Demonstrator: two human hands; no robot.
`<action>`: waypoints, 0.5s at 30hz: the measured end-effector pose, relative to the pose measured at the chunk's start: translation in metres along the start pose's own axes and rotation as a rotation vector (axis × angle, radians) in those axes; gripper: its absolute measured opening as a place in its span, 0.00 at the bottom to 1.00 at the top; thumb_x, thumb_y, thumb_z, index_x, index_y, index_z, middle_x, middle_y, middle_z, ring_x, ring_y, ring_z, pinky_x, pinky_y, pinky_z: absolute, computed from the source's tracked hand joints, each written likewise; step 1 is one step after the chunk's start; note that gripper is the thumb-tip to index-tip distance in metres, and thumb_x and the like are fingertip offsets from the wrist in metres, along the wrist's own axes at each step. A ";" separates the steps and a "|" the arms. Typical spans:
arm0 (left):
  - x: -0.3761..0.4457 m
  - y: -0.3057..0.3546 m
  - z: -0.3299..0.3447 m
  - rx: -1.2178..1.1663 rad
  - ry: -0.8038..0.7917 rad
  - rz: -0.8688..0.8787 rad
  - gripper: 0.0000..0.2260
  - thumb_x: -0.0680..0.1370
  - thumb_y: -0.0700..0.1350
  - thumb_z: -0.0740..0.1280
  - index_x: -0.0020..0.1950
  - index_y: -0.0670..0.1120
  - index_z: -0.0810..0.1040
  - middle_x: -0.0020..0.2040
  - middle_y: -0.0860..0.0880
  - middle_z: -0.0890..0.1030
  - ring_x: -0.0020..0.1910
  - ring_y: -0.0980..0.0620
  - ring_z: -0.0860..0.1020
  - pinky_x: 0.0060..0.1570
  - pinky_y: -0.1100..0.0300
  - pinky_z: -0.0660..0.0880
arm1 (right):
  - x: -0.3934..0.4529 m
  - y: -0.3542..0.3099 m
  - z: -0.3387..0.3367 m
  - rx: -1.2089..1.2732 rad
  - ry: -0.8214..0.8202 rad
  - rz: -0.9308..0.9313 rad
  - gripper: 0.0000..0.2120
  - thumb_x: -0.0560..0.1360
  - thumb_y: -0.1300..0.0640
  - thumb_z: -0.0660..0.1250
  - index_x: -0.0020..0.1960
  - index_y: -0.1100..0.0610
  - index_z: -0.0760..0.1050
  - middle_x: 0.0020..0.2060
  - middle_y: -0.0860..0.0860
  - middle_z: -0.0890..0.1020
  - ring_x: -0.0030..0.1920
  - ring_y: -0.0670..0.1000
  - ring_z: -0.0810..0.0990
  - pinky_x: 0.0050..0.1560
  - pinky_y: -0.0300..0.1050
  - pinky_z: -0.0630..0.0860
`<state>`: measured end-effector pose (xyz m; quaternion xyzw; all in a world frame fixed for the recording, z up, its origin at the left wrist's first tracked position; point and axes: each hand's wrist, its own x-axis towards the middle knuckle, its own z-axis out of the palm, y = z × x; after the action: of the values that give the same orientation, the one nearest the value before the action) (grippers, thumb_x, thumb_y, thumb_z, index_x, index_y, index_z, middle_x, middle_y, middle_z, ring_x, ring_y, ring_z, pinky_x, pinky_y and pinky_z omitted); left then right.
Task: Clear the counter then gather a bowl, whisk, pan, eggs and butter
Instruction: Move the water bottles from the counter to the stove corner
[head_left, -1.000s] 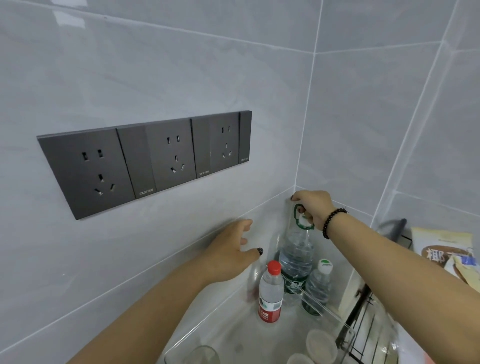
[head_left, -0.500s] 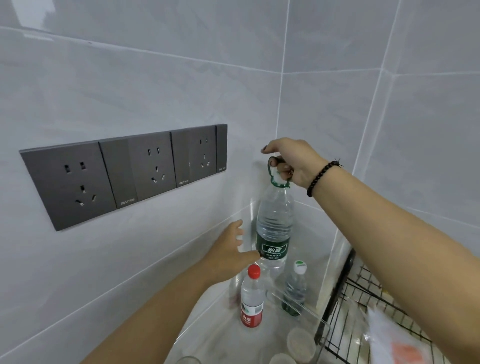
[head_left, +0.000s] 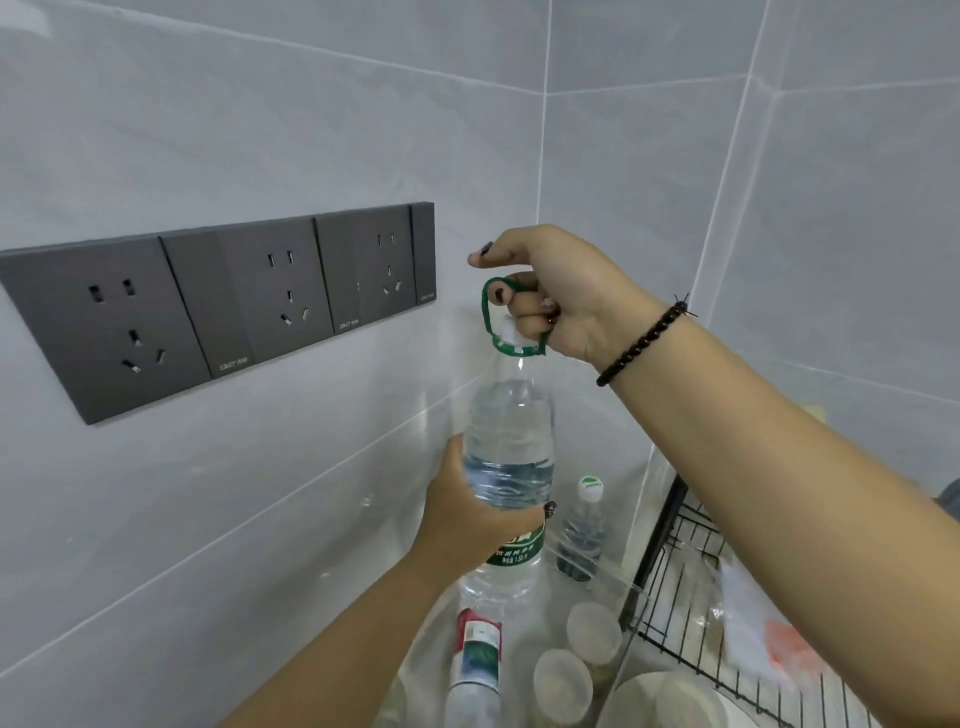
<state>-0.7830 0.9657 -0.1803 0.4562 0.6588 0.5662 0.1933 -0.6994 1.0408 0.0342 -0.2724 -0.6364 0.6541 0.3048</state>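
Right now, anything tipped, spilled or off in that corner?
No spill visible. One oddity: the red-labelled bottle looks tipped over in the clear tray, while the small green-capped bottle stands upright. The large water bottle is in mid-air, right hand on its green handle, left hand round its body.

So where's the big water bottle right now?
The big water bottle hangs mid-frame, its green handle hooked by the right hand, the left hand holding its body, near the wall sockets.
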 end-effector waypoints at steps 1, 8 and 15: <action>-0.002 0.000 0.001 -0.003 0.036 0.017 0.35 0.57 0.46 0.83 0.58 0.59 0.70 0.50 0.58 0.81 0.48 0.63 0.81 0.43 0.68 0.78 | -0.003 0.001 0.003 -0.011 -0.017 -0.017 0.08 0.74 0.60 0.64 0.51 0.60 0.77 0.28 0.53 0.72 0.20 0.47 0.56 0.20 0.37 0.55; -0.020 -0.006 -0.003 -0.027 0.157 0.014 0.35 0.57 0.43 0.84 0.57 0.58 0.71 0.50 0.60 0.79 0.48 0.66 0.79 0.43 0.74 0.75 | -0.022 0.022 0.001 -0.187 -0.011 -0.314 0.09 0.76 0.63 0.64 0.55 0.62 0.76 0.34 0.56 0.82 0.26 0.51 0.76 0.26 0.40 0.71; -0.049 -0.018 -0.008 -0.179 0.150 -0.105 0.37 0.52 0.41 0.83 0.59 0.48 0.75 0.50 0.49 0.84 0.48 0.54 0.83 0.46 0.62 0.80 | -0.032 0.147 -0.035 -0.170 0.117 -0.175 0.12 0.78 0.59 0.63 0.61 0.56 0.73 0.49 0.53 0.82 0.47 0.51 0.82 0.51 0.52 0.80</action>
<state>-0.7708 0.9216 -0.2071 0.3584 0.6411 0.6444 0.2129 -0.6597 1.0393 -0.1153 -0.2785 -0.6920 0.5518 0.3729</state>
